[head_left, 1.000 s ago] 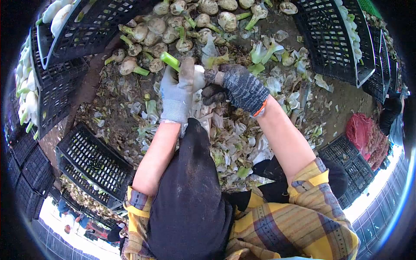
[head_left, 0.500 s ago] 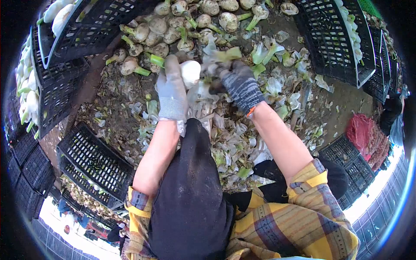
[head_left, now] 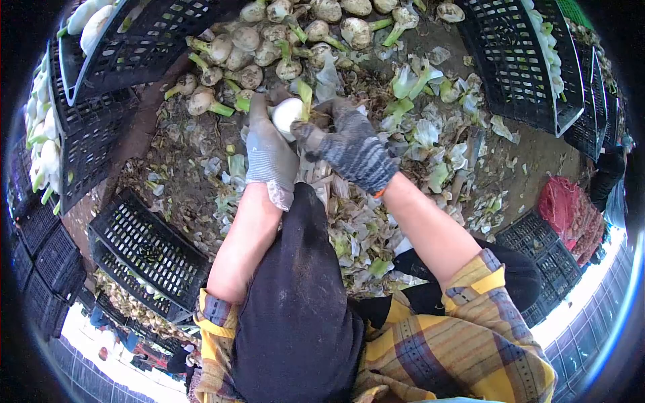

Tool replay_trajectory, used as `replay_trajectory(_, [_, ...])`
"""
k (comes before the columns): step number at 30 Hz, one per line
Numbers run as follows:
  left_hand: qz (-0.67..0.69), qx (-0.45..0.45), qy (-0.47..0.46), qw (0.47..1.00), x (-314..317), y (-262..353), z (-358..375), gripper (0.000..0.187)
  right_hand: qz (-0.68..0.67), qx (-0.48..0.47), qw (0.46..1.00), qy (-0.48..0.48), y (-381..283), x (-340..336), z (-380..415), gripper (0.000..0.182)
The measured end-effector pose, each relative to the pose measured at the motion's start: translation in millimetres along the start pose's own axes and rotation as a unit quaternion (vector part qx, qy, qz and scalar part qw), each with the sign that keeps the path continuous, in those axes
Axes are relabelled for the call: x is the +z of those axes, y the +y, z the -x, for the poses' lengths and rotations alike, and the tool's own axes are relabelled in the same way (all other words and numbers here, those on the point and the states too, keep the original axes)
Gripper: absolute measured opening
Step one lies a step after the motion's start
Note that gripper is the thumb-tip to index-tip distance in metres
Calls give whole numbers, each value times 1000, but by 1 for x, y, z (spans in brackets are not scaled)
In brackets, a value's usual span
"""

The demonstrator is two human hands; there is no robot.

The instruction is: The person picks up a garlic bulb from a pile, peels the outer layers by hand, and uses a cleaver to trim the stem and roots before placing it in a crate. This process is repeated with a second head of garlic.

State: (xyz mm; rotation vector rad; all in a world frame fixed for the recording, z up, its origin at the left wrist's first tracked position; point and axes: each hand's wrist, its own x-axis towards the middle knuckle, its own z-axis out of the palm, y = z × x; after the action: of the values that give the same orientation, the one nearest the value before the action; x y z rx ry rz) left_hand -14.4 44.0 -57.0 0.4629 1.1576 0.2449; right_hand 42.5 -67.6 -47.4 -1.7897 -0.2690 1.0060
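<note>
A white bulb [head_left: 287,113], which looks like an onion, shows its smooth pale side and a yellow-green stem pointing up. My left hand [head_left: 271,149], in a pale grey glove, is closed around its left side. From the right, my right hand [head_left: 356,142], in a dark striped knit glove, has thumb and fingers closed on brownish outer skin at the bulb's stem side. The fingers partly hide that skin. Beyond both hands lies a pile of soil-stained bulbs [head_left: 245,39] with cut green stems.
Peeled skins [head_left: 363,235] litter the ground below my hands. Black crates stand at upper left [head_left: 127,60], upper right [head_left: 510,60] and lower left [head_left: 148,248]. A red mesh sack [head_left: 561,205] rests at right by another crate [head_left: 537,248]. Other people appear at the lower left edge.
My right hand has come left and closed against the bulb, its blur gone. The bulb has tilted, so its stem now points up beside the right fingers.
</note>
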Motion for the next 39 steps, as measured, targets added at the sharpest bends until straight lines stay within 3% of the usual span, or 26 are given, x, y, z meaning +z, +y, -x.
replay_trajectory(3, [-18,-5,-12,1000,-2,0,-4,42,-8,-10,1000,0,-1,5,-2,51])
replay_trajectory(4, [-18,-63,-30,997,-4,5,4,43,-14,-9,1000,-6,1,3,-2,48])
replay_trajectory(5, [-22,-58,-23,998,-4,4,6,42,-19,-8,1000,-10,3,0,-1,46])
replay_trajectory(6, [-27,-54,-18,998,-2,3,8,42,123,-45,991,26,9,-4,-1,40])
replay_trajectory(9, [-21,7,-44,999,-9,-3,1,34,143,-25,989,-27,25,-17,-7,44])
replay_trajectory(10, [-21,31,-51,998,-9,-4,2,31,184,-39,982,8,33,-16,-6,51])
replay_trajectory(12, [157,-58,3,986,-5,4,-5,27,336,-109,933,64,32,-23,-2,54])
replay_trajectory(13, [149,-56,-9,987,-6,5,-7,28,408,-141,897,91,27,-24,2,55])
replay_trajectory(14, [141,-52,-21,988,-9,5,-10,29,371,-63,924,65,19,-27,5,47])
replay_trajectory(17, [132,-60,-10,989,-5,4,-3,33,364,94,923,-77,-1,-41,-2,49])
replay_trajectory(18, [129,-60,-6,990,0,9,-1,34,391,24,917,-79,-5,-42,0,47])
replay_trajectory(19, [133,-61,-23,989,-2,9,-8,37,363,-39,931,-10,-2,-44,-1,46])
replay_trajectory(21, [83,-65,31,994,-5,5,-5,38,293,-154,936,117,17,-39,3,46])
replay_trajectory(25, [72,-78,14,994,19,29,9,38,257,-130,954,81,21,-34,1,53])
replay_trajectory(27, [84,5,-22,996,54,70,36,47,238,-83,966,55,18,-33,2,52])
replay_trajectory(29, [105,142,-178,968,71,120,58,53,197,-63,978,29,19,-32,3,50])
replay_trajectory(31, [147,188,-316,918,68,154,63,55,184,-84,979,26,22,-31,4,44])
replay_trajectory(34, [190,195,-335,902,39,162,45,51,172,-99,980,7,19,-32,-1,36])
replay_trajectory(36, [247,162,-220,930,10,138,14,44,189,-69,980,-5,14,-34,-12,35])
replay_trajectory(37, [223,174,-66,957,15,116,13,33,197,-55,979,-14,13,-34,-21,34])
replay_trajectory(39, [147,146,29,978,-6,75,-8,25,218,-48,975,19,13,-30,-46,44])
